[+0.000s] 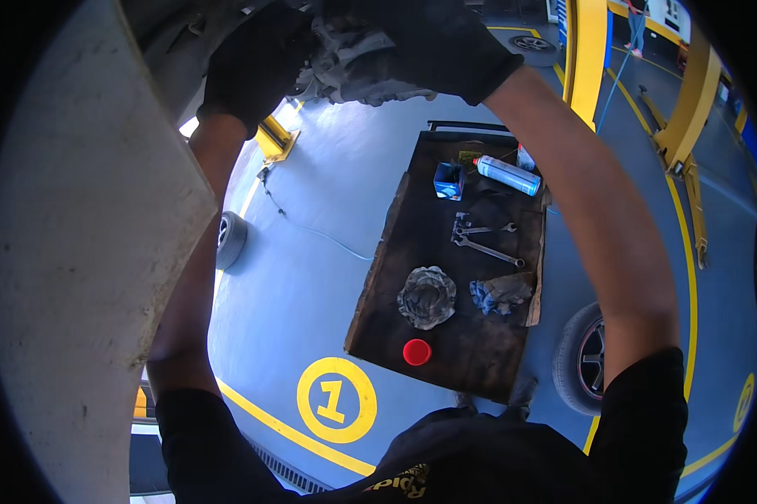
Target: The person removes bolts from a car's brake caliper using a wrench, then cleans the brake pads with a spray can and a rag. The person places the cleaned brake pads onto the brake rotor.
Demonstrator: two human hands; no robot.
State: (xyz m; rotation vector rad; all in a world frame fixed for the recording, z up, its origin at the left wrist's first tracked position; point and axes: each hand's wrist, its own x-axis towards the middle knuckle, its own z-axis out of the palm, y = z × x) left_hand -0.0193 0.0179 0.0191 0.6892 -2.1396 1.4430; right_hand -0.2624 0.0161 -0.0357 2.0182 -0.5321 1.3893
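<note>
Both my arms reach up to the top of the view, in black gloves. My left hand [254,71] is at the left side of a grey cast-metal vehicle part [353,63]. On that part's other side is my right hand [446,46], close against it. Dark gloves and shadow hide the fingers of both hands, so their grip does not show. The upper portion of the metal part is cut off and covered by the gloves.
Below stands a dark cart top [471,353] with wrenches [488,244], a spray can [508,175], a small blue box [449,181], a crumpled rag [501,294], a grey scalloped part [426,297] and a red cap [417,352]. A pale panel [84,252] fills the left. Wheels [582,359] and yellow lift posts [585,55] stand around.
</note>
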